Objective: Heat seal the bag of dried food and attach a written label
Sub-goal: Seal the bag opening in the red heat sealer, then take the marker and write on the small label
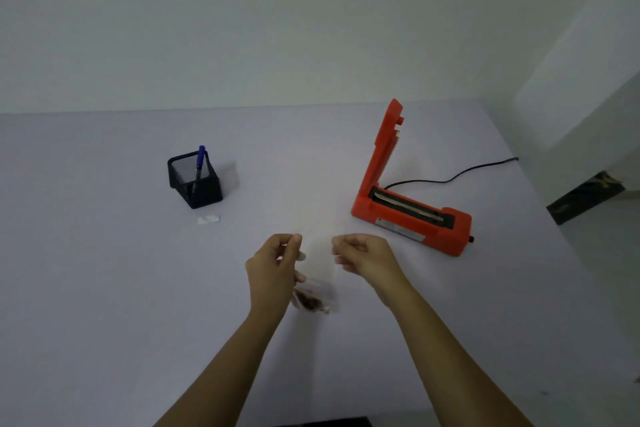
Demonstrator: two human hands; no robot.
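Observation:
A clear plastic bag (317, 274) with brown dried food at its bottom hangs above the table between my hands. My left hand (277, 262) pinches its top left corner and my right hand (360, 256) pinches its top right corner. The orange heat sealer (408, 215) stands to the right with its arm raised upright and its sealing strip exposed. A small white label (208, 219) lies on the table in front of a black mesh pen holder (194, 182), which holds a blue pen (200, 163).
The sealer's black power cord (460, 173) runs off the table's right edge. The table (104, 288) meets a plain wall at the back. A dark object (585, 198) lies on the floor at the right.

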